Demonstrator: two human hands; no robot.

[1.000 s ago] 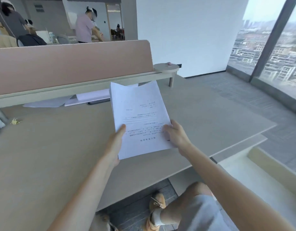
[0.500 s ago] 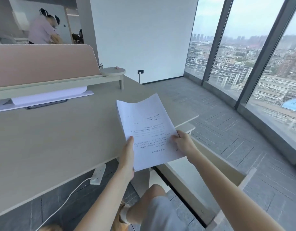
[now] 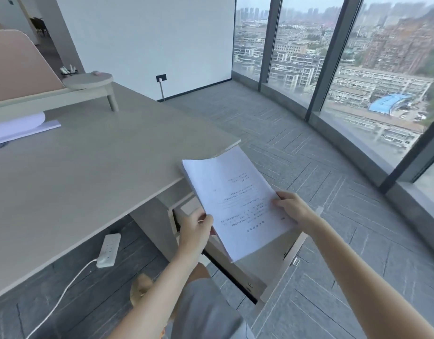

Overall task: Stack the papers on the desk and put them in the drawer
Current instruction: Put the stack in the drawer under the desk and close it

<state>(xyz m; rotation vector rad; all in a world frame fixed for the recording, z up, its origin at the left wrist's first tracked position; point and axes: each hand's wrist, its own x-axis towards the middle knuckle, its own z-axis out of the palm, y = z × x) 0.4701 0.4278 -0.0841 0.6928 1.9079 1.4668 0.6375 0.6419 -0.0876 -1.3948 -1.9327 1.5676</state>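
A stack of white printed papers [image 3: 233,201] hangs in the air past the right end of the desk [image 3: 93,167], directly over a pulled-out drawer [image 3: 277,272]. My left hand [image 3: 195,231] grips the stack's near left edge. My right hand [image 3: 293,209] holds its right edge, thumb on top. The drawer stands open under the desk's right end; the papers hide most of its inside.
More white sheets [image 3: 20,128] lie under the desk shelf [image 3: 88,81] at the far left. A power strip [image 3: 109,249] with its cable rests on the floor below the desk. Tall windows curve along the right. My knee [image 3: 201,302] is below the hands.
Both hands carried the stack from over the desk top rightward and down, to above the open drawer. My view swung right toward the windows.
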